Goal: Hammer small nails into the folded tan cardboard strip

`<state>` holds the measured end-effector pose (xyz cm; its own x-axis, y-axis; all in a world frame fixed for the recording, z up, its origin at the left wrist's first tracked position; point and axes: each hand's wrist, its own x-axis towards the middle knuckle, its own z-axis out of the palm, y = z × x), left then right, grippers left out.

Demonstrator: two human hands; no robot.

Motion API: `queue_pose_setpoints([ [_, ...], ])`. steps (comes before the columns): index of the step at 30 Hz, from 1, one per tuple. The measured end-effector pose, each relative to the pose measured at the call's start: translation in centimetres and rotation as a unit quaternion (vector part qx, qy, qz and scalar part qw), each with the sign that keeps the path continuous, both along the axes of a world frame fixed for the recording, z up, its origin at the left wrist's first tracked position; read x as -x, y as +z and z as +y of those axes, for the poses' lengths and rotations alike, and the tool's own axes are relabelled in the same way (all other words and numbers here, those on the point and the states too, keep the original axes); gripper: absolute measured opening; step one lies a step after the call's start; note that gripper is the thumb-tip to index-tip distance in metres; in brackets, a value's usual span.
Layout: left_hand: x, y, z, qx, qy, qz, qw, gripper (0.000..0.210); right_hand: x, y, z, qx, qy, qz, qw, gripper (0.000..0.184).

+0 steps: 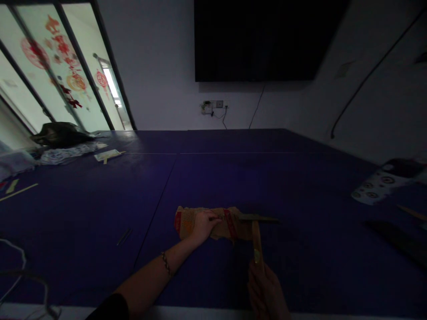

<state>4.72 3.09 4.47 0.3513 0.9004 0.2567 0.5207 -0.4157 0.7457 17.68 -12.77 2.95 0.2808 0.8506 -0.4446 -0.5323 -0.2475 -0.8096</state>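
My left hand rests on a flattened piece of brown packaging with red bands, which lies near the front of the table. Thumb and fingers of that hand are drawn together in a pinch. Whatever is between them is too dark and small to make out. My right hand is closed round the wooden handle of a hammer. Its long, narrow dark head is over the packaging's right end and reaches past it. Whether the head touches the packaging I cannot tell.
A blue table spans the view. Two thin rods lie to the left, with a pale cable farther left. At the back left are a black bag and a white tray. A patterned bag lies at right.
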Motion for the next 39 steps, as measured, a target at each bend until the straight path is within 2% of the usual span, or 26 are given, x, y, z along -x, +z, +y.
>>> queue_pose_setpoints([
  [4,0.0,-0.2,0.1,-0.004,0.000,-0.005,1.000,0.005,-0.1,-0.3,0.0,-0.011,-0.014,-0.004,1.000,0.047],
  [9,0.1,-0.2,0.0,-0.006,0.001,-0.005,1.000,0.005,-0.5,-0.7,0.2,-0.008,0.052,0.018,0.998,0.051],
  [12,0.1,-0.2,-0.1,-0.008,0.005,-0.002,1.000,0.005,-0.3,-0.2,0.1,-0.015,0.031,0.008,0.999,0.049],
  [17,0.1,-0.2,-0.2,-0.012,0.015,0.007,1.000,0.003,0.1,0.6,-0.2,-0.020,0.036,0.005,0.999,0.049],
  [23,0.0,-0.2,-0.6,-0.020,0.038,0.020,0.999,0.005,0.0,0.2,-0.1,-0.009,0.035,0.009,0.999,0.050],
  [28,0.0,0.0,-0.9,-0.028,0.039,0.034,0.998,0.006,0.3,0.6,-0.1,-0.004,-0.005,-0.005,1.000,0.051],
  [33,0.0,0.1,-1.0,-0.029,0.035,0.042,0.998,0.004,0.5,1.1,-0.3,-0.013,0.011,0.001,1.000,0.049],
  [39,0.2,0.2,-0.3,-0.013,0.035,0.051,0.998,0.002,0.1,0.7,-0.3,-0.024,0.025,0.008,0.999,0.046],
])
